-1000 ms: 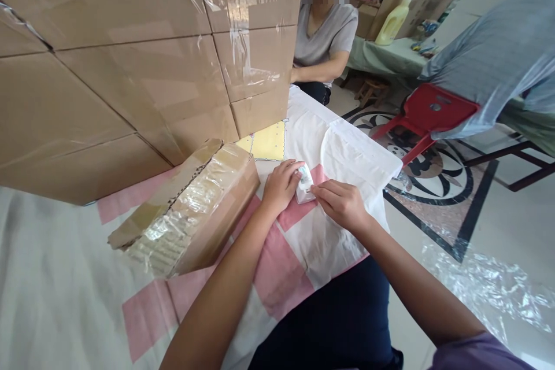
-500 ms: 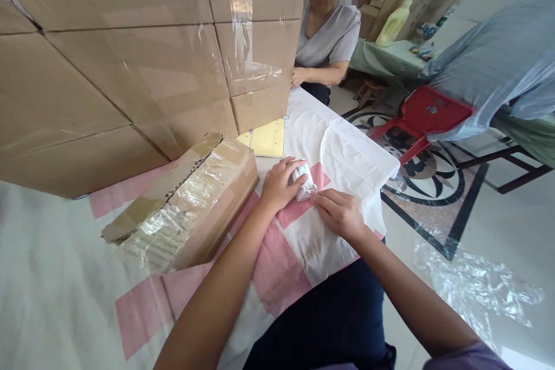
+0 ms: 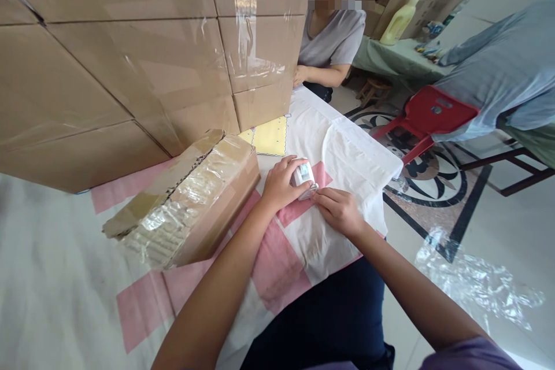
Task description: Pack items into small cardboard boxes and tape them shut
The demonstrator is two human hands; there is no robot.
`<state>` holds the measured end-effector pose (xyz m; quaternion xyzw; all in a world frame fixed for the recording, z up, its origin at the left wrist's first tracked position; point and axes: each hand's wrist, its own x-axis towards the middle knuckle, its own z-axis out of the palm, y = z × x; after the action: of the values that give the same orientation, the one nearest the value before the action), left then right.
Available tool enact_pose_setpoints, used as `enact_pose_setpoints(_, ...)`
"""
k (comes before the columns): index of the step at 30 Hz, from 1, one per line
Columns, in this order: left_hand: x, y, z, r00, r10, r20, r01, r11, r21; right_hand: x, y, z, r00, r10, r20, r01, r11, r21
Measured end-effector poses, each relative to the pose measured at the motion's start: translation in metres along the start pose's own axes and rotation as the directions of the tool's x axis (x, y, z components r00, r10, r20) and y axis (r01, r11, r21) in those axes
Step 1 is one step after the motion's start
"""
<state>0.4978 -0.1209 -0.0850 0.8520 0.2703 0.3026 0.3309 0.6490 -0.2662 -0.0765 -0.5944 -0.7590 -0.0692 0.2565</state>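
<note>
A small white box [image 3: 304,172] is held between two hands on a pink-and-white cloth [image 3: 351,153].

At the left, a wall of smooth brown cartons [image 3: 134,69] is cut off by the frame; beside it, a long cardboard box [image 3: 203,191] is seen, its edge torn ragged and its sides covered in glossy, wrinkled tape. A flat yellow sheet [image 3: 271,137] is partly hidden by the cartons. The small, block-shaped white box is clamped between the left hand [image 3: 280,184]'s thumb and fingers, by which its far side is covered; its print cannot be read. Its near end is pinched by the bunched fingertips of the right hand [image 3: 339,208], though the exact edge held is hard to make out. Farther right, a hard red seat [image 3: 437,108] is partly draped in grey fabric [image 3: 498,63].
</note>
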Motion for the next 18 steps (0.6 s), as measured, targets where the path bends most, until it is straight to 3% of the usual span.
enact_pose_setpoints(5, 0.001, 0.002, -0.001, 1.000, -0.005, 0.005, 0.005, 1.000, 0.000, 0.001, 0.003, -0.001, 0.997, -0.079, 0.019, 0.079, 0.997, -0.011)
enact_pose_setpoints(10, 0.000, 0.002, -0.002, 0.999, -0.035, 0.004, 0.035, 0.999, -0.035, -0.007, 0.003, -0.005, 0.965, -0.247, 0.086, 0.250, 0.968, -0.030)
enact_pose_setpoints(14, -0.003, 0.008, -0.005, 1.000, -0.030, -0.008, 0.029, 0.997, -0.067, -0.019, -0.006, -0.018, 0.972, -0.225, -0.065, 0.217, 0.970, -0.111)
enact_pose_setpoints(18, -0.005, 0.045, -0.032, 0.999, 0.012, -0.047, -0.021, 0.980, -0.197, -0.017, -0.028, -0.046, 0.950, -0.181, -0.254, 0.144, 0.977, -0.156)
